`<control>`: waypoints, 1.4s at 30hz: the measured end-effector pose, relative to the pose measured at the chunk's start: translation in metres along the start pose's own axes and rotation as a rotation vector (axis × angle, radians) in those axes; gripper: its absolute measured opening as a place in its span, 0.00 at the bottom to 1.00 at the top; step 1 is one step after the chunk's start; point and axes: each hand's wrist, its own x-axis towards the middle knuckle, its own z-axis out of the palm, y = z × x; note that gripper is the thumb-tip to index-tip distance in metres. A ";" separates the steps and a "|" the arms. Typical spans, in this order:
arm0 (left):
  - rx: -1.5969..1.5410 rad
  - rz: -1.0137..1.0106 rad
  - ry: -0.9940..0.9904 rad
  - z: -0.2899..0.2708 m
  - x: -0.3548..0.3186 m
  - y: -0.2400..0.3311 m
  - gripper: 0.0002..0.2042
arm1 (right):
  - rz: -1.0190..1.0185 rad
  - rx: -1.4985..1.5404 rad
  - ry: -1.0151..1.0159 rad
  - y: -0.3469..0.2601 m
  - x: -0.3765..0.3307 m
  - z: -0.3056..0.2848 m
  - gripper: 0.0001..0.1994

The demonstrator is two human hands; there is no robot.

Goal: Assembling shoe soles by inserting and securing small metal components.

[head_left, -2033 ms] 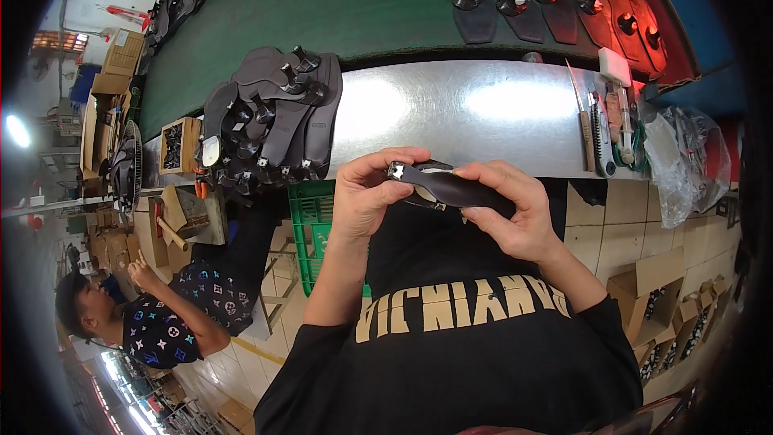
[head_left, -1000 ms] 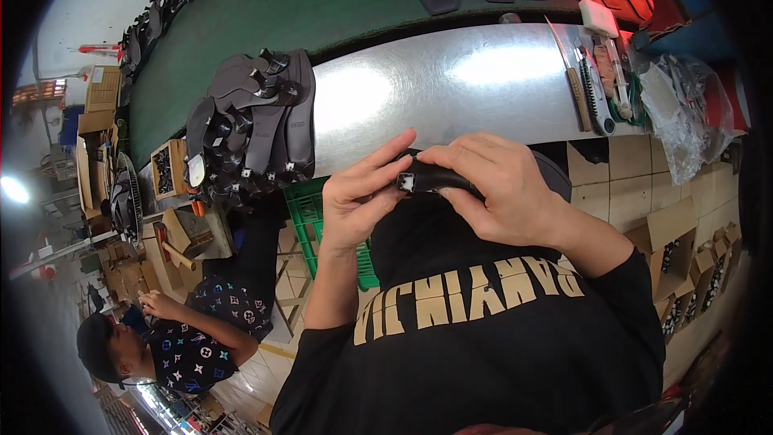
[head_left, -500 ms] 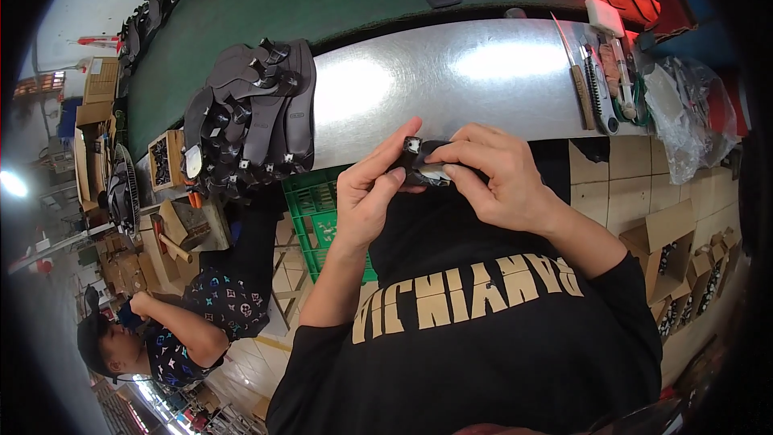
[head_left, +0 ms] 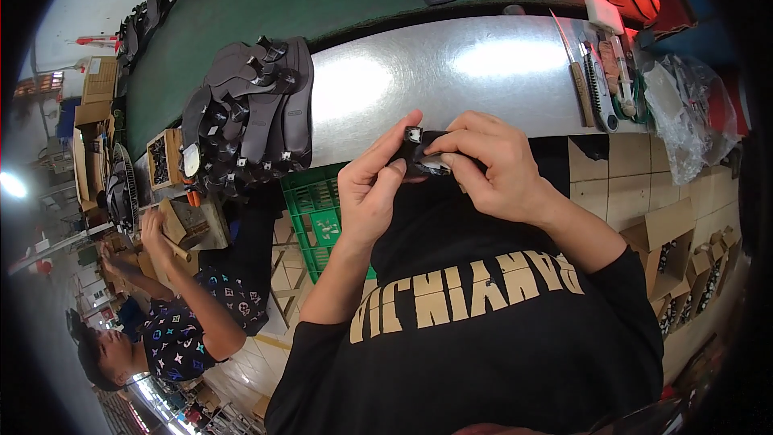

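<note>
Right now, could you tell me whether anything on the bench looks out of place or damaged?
Nothing stands out. The sandals sit heaped on the bench, the tools lie together at its right end, and both hands hold a dark strap piece.

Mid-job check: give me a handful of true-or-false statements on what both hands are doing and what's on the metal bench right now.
1. Both hands hold one small black piece between them. True: the left hand and right hand pinch the black piece together.
2. The stack of dark sandals lies at the bench's right end. False: the sandal stack is at the left end of the metal bench.
3. Hand tools lie at the bench's right end. True: the tools lie there.
4. The crate below the bench is red. False: the crate is green.
5. The right hand rests flat on the bench. False: it is raised, gripping the piece.
</note>
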 end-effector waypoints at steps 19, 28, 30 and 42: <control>-0.037 -0.131 0.090 0.007 0.000 0.002 0.23 | -0.237 -0.211 -0.013 0.007 -0.005 0.005 0.07; -0.079 -0.203 0.034 -0.007 0.007 -0.001 0.22 | -0.119 -0.039 -0.163 0.008 -0.003 -0.003 0.14; -0.097 -0.258 0.042 -0.009 0.008 0.000 0.22 | -0.020 0.017 -0.211 0.006 -0.003 -0.005 0.13; -0.022 -0.173 0.067 -0.002 0.011 0.000 0.22 | 0.058 0.036 -0.113 0.012 -0.008 0.007 0.11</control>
